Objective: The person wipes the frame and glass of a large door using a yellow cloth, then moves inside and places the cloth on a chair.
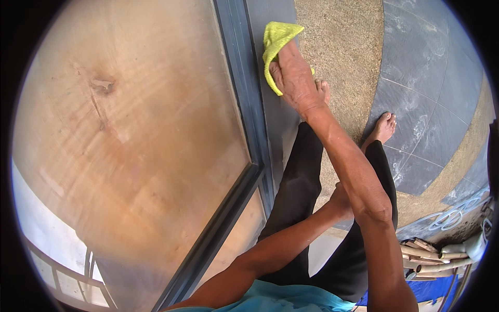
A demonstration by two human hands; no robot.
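A yellow-green cloth (pixel 278 37) is bunched in my right hand (pixel 297 80), whose fingers are closed round it. The cloth lies against or just over the grey panel (pixel 266 18) beside a dark grey window frame (pixel 236 67); I cannot tell if it touches. My left hand (pixel 340 202) is near my legs, mostly behind my right forearm, which hides its fingers. To the left of my hands stretches a large glass pane (pixel 156 114), with a brown, wood-like surface showing in it.
Under my bare feet run a pebbled floor strip (pixel 338 31) and dark grey tiles (pixel 410 67) with whitish smears. Towards the lower right lie a coiled pale blue hose (pixel 449 218), bamboo poles (pixel 434 268) and a blue sheet (pixel 429 288). A dark crossbar (pixel 213 234) divides the glazing.
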